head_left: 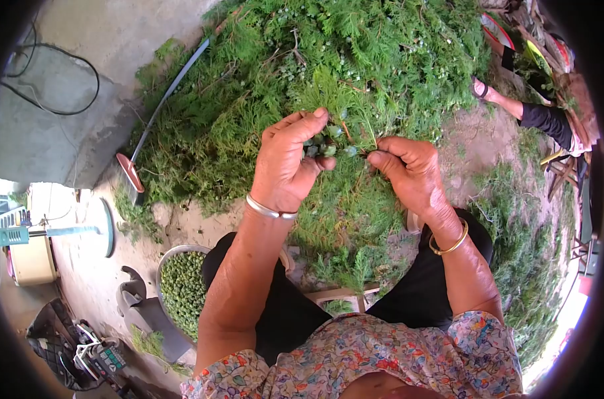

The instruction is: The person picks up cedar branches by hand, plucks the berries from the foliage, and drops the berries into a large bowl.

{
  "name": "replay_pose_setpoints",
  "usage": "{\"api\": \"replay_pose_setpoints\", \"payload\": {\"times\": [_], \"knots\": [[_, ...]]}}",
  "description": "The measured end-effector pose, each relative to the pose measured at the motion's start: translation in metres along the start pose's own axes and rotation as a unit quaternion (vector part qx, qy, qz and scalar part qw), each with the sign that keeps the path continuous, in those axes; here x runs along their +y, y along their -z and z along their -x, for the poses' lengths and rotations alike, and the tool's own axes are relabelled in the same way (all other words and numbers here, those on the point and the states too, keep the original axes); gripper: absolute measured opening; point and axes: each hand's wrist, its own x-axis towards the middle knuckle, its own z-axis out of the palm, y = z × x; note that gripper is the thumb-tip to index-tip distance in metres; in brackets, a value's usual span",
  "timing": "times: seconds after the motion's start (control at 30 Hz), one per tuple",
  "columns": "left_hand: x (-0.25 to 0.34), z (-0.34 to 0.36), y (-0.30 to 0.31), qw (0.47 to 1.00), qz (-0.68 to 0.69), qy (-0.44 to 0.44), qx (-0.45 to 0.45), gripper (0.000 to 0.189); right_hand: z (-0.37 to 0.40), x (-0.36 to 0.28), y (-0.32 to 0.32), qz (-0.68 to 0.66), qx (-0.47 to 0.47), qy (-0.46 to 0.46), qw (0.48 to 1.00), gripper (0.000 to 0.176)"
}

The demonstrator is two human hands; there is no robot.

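Note:
My left hand (292,156) is curled, palm turned up, around several small green seed cones (322,146). Its thumb and fingertips are bent toward the cones. In my right hand (411,173) the thumb and forefinger pinch a thin conifer sprig (366,138), whose feathery leaves point up. The two hands are close together but apart, with the sprig and a few cones between them. Beneath and beyond both hands spreads a big heap of cut conifer branches (248,106), dotted with pale cones.
A metal bowl (159,276) full of green cones stands left of my leg. Leftward are a broom (130,176), a fan base (108,229) and a black cable (92,80). Another person's leg (511,105) reaches in at the right. More branches (514,266) lie there.

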Motion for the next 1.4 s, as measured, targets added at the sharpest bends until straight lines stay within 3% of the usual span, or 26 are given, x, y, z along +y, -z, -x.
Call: {"api": "replay_pose_setpoints", "payload": {"times": [0.3,0.5,0.6,0.63,0.67,0.7,0.77,0.83,0.9,1.03,1.1,1.27,1.37,1.4], "knots": [[0.020,-0.001,0.013,1.000,0.004,-0.003,-0.031,0.011,-0.005,-0.010,0.016,-0.047,-0.088,-0.036,0.994,0.011],[0.026,0.003,0.012,0.999,-0.033,-0.025,-0.009,0.013,-0.006,-0.011,0.017,-0.107,-0.093,-0.044,0.989,0.015],[0.029,0.001,0.025,0.997,-0.043,-0.027,-0.064,0.012,-0.009,-0.013,0.023,-0.081,-0.120,-0.062,0.988,0.015],[0.039,-0.006,0.041,0.995,0.009,-0.023,-0.092,0.009,-0.009,-0.010,0.029,-0.081,-0.116,-0.063,0.988,0.015],[0.058,-0.004,0.054,0.996,0.041,-0.048,-0.059,0.009,-0.006,-0.003,0.038,-0.137,-0.070,-0.081,0.985,0.015],[0.076,-0.001,0.068,0.985,0.160,-0.036,-0.053,0.010,-0.005,0.001,0.042,-0.192,-0.023,-0.097,0.976,0.015],[0.090,0.002,0.073,0.970,0.237,-0.046,-0.012,0.013,-0.006,0.003,0.043,-0.186,0.014,-0.100,0.977,0.016],[0.073,-0.003,0.068,0.973,0.220,-0.020,-0.065,0.017,-0.007,0.008,0.043,-0.105,0.014,-0.068,0.992,0.017],[0.049,-0.006,0.056,0.957,0.256,0.031,-0.131,0.023,-0.008,0.003,0.039,-0.121,0.021,-0.089,0.988,0.018],[0.008,-0.007,0.027,0.976,0.198,0.067,-0.062,0.023,-0.010,0.002,0.034,-0.158,0.053,-0.115,0.979,0.016],[-0.007,-0.010,0.021,0.982,0.156,0.080,-0.074,0.019,-0.012,0.002,0.031,-0.173,0.062,-0.108,0.977,0.016],[-0.016,0.006,-0.007,0.999,-0.027,-0.020,-0.025,0.015,-0.012,0.002,0.027,-0.113,0.069,-0.097,0.986,0.017],[-0.021,0.007,-0.009,0.994,-0.068,-0.037,-0.072,0.016,-0.011,-0.005,0.025,-0.065,0.044,-0.100,0.992,0.015],[-0.020,0.009,-0.013,0.995,-0.081,-0.024,-0.050,0.013,-0.011,-0.003,0.024,-0.065,0.042,-0.101,0.992,0.015]]}}
